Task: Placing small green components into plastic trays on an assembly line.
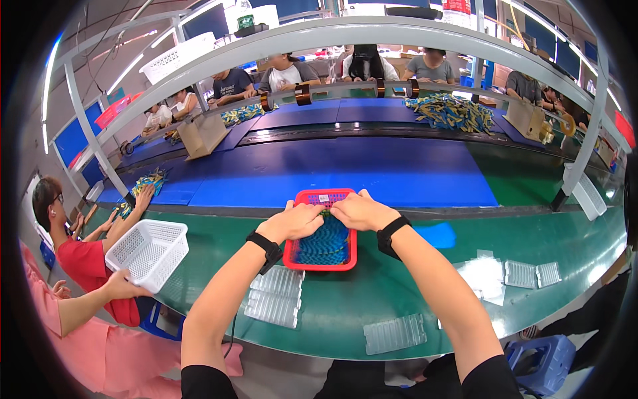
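At left, a person in pink [86, 359] grips a white perforated basket [159, 233], near a person in red [83, 269]. Wide blue mats [306, 166] cover much of the green table [372, 289]. Beyond, a row of people [428, 68] lines the far side. Brown rolls [303, 94] sit along a bar under a grey metal frame [332, 41]. A blue plastic stool [548, 359] stands lower right.

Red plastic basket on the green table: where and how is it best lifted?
Probably by opposite rims of the red plastic basket, coming from left and right together: it sits upright, its raised rim surrounding the blue pieces inside.
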`<action>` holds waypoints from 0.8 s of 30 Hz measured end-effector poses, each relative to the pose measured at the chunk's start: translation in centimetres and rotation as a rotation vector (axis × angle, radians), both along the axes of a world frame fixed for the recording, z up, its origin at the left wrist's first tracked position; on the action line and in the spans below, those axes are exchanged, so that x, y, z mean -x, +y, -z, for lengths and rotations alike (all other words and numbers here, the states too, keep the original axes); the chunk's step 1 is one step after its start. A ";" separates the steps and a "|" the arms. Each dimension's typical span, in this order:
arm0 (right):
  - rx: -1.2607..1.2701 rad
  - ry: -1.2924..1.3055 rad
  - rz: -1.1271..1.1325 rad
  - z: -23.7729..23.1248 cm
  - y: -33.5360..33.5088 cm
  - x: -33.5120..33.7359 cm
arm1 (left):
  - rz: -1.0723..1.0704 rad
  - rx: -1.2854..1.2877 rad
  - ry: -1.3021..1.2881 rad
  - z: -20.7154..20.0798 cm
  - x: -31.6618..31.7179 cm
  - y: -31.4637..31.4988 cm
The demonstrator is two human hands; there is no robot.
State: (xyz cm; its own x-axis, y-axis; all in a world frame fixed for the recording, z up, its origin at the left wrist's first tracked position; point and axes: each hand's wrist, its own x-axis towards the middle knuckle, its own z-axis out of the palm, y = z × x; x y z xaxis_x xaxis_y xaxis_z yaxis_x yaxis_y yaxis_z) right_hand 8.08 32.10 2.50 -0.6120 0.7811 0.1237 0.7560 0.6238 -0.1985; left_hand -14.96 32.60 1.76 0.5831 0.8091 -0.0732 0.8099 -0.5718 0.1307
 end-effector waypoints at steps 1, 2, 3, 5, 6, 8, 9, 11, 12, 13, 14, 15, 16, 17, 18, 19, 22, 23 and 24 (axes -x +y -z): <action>0.094 -0.036 0.009 -0.1 -0.3 -0.4 | 0.008 0.003 -0.005 -0.8 -0.6 -0.5; 0.096 -0.041 0.017 0.2 -0.5 -0.8 | 0.018 0.032 0.029 -1.9 -1.2 -0.9; -0.127 0.030 -0.041 0.6 -0.9 -1.2 | 0.023 0.058 0.069 -2.6 -1.5 -1.4; -0.354 0.097 -0.094 1.2 -1.7 -2.4 | 0.038 -0.117 -0.076 -2.1 -1.3 -2.2; -0.347 0.128 -0.126 0.3 -2.9 -1.6 | 0.024 -0.288 -0.212 -1.8 0.1 -2.7; -0.276 0.166 -0.175 -2.4 -7.0 -1.9 | 0.018 -0.236 -0.295 -4.0 0.8 -4.8; -0.145 -0.009 -0.142 -3.6 -9.4 -2.9 | 0.036 -0.178 -0.383 -5.4 0.1 -6.1; -0.026 -0.081 -0.170 -4.5 -15.8 -5.5 | 0.134 -0.129 -0.393 -8.4 -0.6 -11.7; 0.138 -0.147 -0.169 -4.6 -18.9 -7.0 | 0.167 -0.034 -0.343 -9.9 -1.6 -15.0; 0.197 -0.232 -0.222 -3.7 -21.7 -8.2 | 0.187 0.056 -0.283 -10.9 -2.2 -18.7; 0.271 -0.234 -0.249 -2.4 -24.2 -8.8 | 0.218 0.159 -0.260 -11.0 -2.2 -22.3; 0.248 -0.197 -0.259 -1.0 -26.3 -9.5 | 0.259 0.261 -0.244 -10.0 -2.3 -25.2; 0.203 -0.225 -0.240 -0.5 -27.4 -9.4 | 0.318 0.193 -0.193 -8.0 -2.6 -27.4; 0.166 -0.259 -0.215 -0.1 -28.0 -9.4 | 0.385 0.129 -0.151 -5.8 -3.2 -28.9; 0.177 -0.254 -0.222 0.2 -28.2 -9.5 | 0.378 0.142 -0.150 -4.1 -4.0 -30.3; 0.230 -0.142 -0.189 0.9 -28.3 -9.9 | 0.349 0.052 -0.209 -2.0 -5.1 -31.0; 0.210 0.056 -0.145 1.8 -28.9 -10.1 | 0.295 -0.007 -0.340 2.4 -7.9 -30.5; 0.128 0.136 -0.143 1.9 -28.9 -9.8 | 0.265 0.011 -0.415 3.2 -8.3 -30.4; 0.150 0.156 -0.090 1.8 -28.9 -9.8 | 0.236 0.035 -0.440 3.3 -8.9 -29.9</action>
